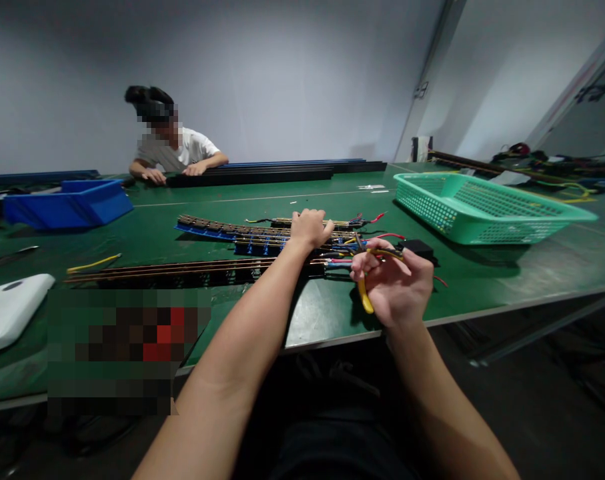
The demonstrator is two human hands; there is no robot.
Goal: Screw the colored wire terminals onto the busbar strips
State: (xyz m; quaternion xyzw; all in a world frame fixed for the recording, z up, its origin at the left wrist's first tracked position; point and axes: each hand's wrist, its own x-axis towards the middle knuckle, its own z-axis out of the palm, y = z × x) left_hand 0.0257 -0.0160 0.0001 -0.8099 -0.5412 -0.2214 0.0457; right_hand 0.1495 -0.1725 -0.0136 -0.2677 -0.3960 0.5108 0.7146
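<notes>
L hand (309,228) is palm-down on the blue strips (262,239), mid-table (332,310), fingers bent over them; can't tell if it's pinching or just pressing. R hand (399,283) is turned palm-up, fingers wrapped round the pliers (365,299), beside the strips' wired R ends. Hands are near each other, not touching. Plier tips are too small & dark to say if they're on a wire.

Handling, my guess: strips are long, thin, light-ish, stiff lengthwise w/ maybe a bit of flex. Brass-coloured rods on top look smooth, prob. slippery. Best held by the base, close to the wired end, so the far end doesn't swing. Same for the black strip (182,273) lying on the near side. Wires, e.g. the red wire (392,235), look soft & bendy; joints prob. fragile, so no lifting by them. Pliers should be rigid, small but dense; yellow sleeves likely grip well, so hold those, well back from the tips.
</notes>
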